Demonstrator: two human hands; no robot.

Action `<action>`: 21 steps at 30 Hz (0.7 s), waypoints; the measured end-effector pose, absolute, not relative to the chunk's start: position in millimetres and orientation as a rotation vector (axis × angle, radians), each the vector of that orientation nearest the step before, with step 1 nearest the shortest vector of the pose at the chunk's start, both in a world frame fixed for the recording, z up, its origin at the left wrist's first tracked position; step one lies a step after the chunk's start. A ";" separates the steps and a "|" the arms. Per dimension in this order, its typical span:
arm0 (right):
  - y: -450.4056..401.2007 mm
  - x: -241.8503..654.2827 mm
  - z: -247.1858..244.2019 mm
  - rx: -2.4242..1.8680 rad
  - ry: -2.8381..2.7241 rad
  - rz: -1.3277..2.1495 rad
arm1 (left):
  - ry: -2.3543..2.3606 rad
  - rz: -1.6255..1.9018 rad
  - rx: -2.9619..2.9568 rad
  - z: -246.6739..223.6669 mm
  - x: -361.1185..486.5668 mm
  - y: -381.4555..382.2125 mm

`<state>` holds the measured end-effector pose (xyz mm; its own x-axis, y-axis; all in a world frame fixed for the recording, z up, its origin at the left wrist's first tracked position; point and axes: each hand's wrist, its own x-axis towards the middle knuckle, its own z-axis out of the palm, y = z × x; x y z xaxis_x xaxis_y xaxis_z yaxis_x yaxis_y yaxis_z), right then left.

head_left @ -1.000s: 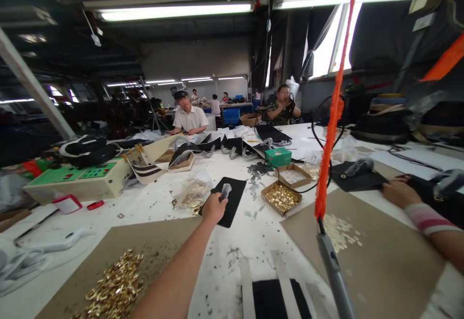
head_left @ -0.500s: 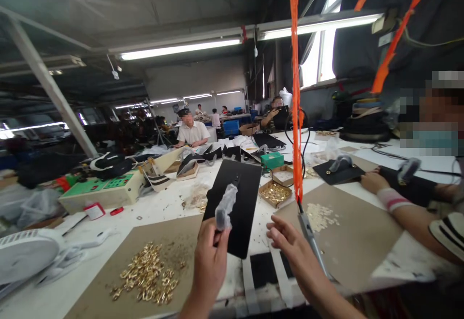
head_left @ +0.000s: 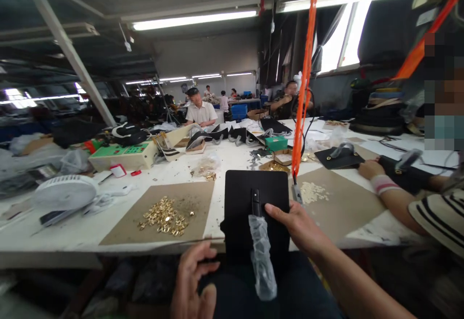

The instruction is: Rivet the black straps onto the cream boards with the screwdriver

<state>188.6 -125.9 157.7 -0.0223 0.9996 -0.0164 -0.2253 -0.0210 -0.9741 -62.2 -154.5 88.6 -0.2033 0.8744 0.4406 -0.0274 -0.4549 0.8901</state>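
white fan — left | green box | ceiling tube — lit

- From my remote seat I take this for a workshop on a factory floor.
- A long white bench fills the middle, with a co-worker in a pale shirt at its far edge and a striped sleeve at its right side.
- Near its front edge I see gold metal fittings heaped loose on a brown board; to the right, pale discs lie scattered on a second board.
- A boxy machine with green panels stands toward the far left corner.
- A gray tool hangs on an orange cord.
- Overhead I make out tube lights; farther back, more people.
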 end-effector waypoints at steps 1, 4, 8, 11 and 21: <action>-129.9 188.5 157.5 -1.095 -1.129 1.388 | 1.058 1.719 1.289 91.9 -67.1 -153.3; -136.9 179.3 145.9 -1.167 -1.405 1.532 | 0.861 1.484 1.035 91.6 -68.8 -149.7; -129.8 156.4 119.2 -1.177 -1.659 1.617 | 0.720 1.240 0.651 55.6 -54.1 -150.5; -104.6 136.5 104.3 -1.264 -1.811 1.338 | 0.800 1.295 0.367 9.0 -49.1 -154.9; 57.7 -8.4 57.6 -1.478 -2.174 0.647 | 1.056 1.173 0.113 -82.8 -95.5 -148.9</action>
